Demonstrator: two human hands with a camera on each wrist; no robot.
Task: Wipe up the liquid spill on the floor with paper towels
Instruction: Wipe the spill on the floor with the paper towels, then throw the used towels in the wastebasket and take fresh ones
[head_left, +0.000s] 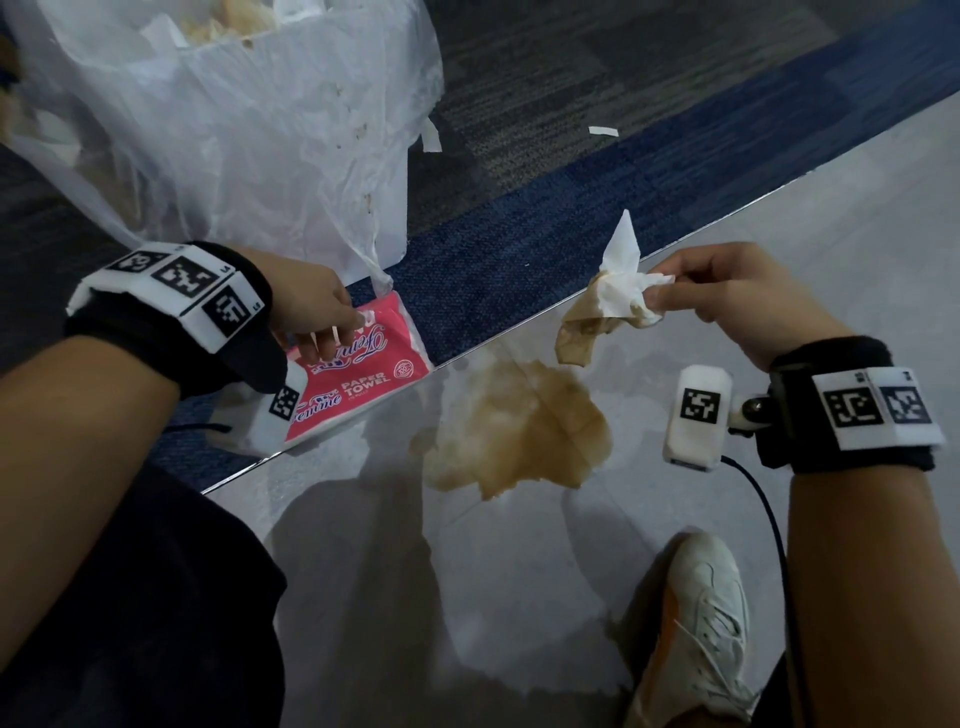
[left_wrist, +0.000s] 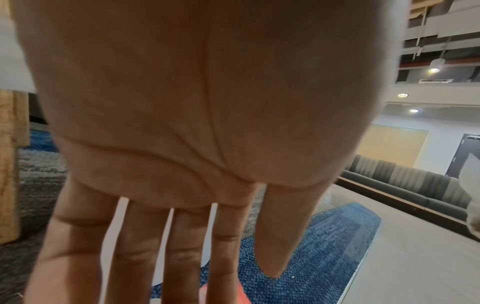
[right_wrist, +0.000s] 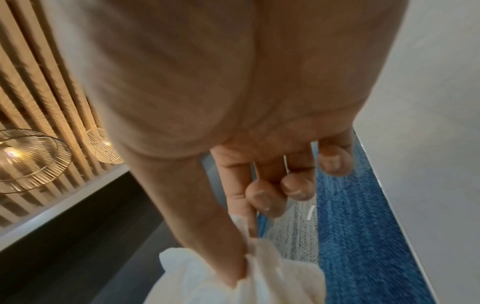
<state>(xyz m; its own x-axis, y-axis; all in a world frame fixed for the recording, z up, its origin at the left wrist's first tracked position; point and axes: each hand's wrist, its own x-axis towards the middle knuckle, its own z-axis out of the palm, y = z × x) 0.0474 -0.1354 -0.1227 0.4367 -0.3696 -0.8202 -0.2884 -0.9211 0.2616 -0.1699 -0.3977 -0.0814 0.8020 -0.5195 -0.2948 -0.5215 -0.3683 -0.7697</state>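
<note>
Two hands busy: right hand (head_left: 737, 301) pinched a crumpled, brown-stained white paper towel (head_left: 608, 296) above the brown liquid spill (head_left: 519, 426) on grey floor (head_left: 779, 208). Left hand (head_left: 311, 306), fingers (left_wrist: 135, 253) straight, apparently touched the pink paper-towel pkg (head_left: 358, 384) beside it.

The left hand (head_left: 311, 306) reaches forward with its fingers (left_wrist: 182, 246) straight and slightly spread, the tips apparently resting on the pink plastic paper-towel pack (head_left: 358, 384). The right hand (head_left: 737, 301) is raised, thumb and forefinger pinching a crumpled, brown-stained white paper towel (head_left: 608, 301), the other fingers (right_wrist: 298, 185) curled. Both wrists wear black bands.
</note>
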